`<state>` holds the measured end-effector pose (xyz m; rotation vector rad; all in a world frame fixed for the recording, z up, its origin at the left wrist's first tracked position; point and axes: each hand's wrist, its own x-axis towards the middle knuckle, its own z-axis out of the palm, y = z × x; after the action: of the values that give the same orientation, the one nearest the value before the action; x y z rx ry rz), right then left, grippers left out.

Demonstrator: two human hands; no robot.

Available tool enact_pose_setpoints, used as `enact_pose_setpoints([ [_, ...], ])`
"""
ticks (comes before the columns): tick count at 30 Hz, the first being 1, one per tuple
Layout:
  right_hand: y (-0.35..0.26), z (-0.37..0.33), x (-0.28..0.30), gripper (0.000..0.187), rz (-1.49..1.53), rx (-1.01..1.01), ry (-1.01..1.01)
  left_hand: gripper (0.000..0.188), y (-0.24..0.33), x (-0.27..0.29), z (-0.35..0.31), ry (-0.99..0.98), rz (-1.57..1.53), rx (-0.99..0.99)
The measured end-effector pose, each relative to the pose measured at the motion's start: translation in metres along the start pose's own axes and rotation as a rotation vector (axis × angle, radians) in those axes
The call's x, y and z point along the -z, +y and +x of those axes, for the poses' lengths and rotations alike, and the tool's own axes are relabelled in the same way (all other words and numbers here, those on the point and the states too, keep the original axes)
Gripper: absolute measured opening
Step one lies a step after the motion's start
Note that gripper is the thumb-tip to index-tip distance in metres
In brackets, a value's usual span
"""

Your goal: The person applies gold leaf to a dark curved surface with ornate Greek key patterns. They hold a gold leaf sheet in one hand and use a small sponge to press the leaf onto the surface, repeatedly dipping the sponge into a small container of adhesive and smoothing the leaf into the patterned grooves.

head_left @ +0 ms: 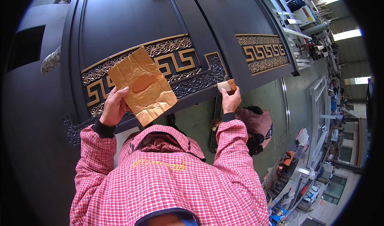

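Note:
My left hand (113,108) grips the lower left edge of a gold-coated, creased sheet (154,96), its thumb on top. A darker oval patch of gold-brown paint lies on the middle of the sheet. Between the fingers of my right hand (231,100) is a small pad (225,85), pale on its left and orange-brown on its right; whether it is a sponge or a short brush I cannot tell. This pad is close to a dark carved corner ornament (218,64) on a large dark panel (132,16). Partly behind the sheet runs a gold key-pattern band (176,62).
A second decorated band (262,54) sits on the panel's right part. Beyond the panel's near edge, a person in a reddish top (254,124) is low beside the green floor (266,94). Cluttered shelves with tools (286,166) stand at the right.

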<state>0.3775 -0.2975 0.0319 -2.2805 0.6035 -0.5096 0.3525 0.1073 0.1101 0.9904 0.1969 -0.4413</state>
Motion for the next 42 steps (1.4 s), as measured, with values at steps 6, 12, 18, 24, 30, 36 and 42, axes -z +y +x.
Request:
enact_pose_setpoints([
  [6,-0.009,-0.023,-0.006,0.043,0.069,0.009,-0.046,0.042,0.004,-0.003,0.000,-0.027,-0.004,0.005],
  [12,-0.019,-0.049,-0.012,0.042,0.063,0.042,-0.075,0.040,0.007,-0.008,-0.002,0.043,0.003,-0.014],
  [18,-0.039,-0.075,-0.016,0.037,0.108,0.069,-0.112,0.039,0.006,-0.001,-0.004,0.069,0.006,-0.020],
  [24,-0.053,-0.101,-0.023,0.038,0.144,0.105,-0.158,0.038,0.010,-0.001,-0.010,0.067,0.005,-0.005],
  [30,-0.064,-0.126,-0.031,0.037,0.136,0.168,-0.182,0.037,0.012,0.001,-0.017,0.105,-0.002,0.021],
  [36,-0.084,-0.156,-0.036,0.038,0.171,0.255,-0.306,0.037,0.005,0.032,-0.016,-0.005,0.000,0.021],
  [42,-0.100,-0.146,-0.019,0.037,0.222,0.235,-0.287,0.040,0.011,0.014,-0.023,0.026,-0.021,0.001],
])
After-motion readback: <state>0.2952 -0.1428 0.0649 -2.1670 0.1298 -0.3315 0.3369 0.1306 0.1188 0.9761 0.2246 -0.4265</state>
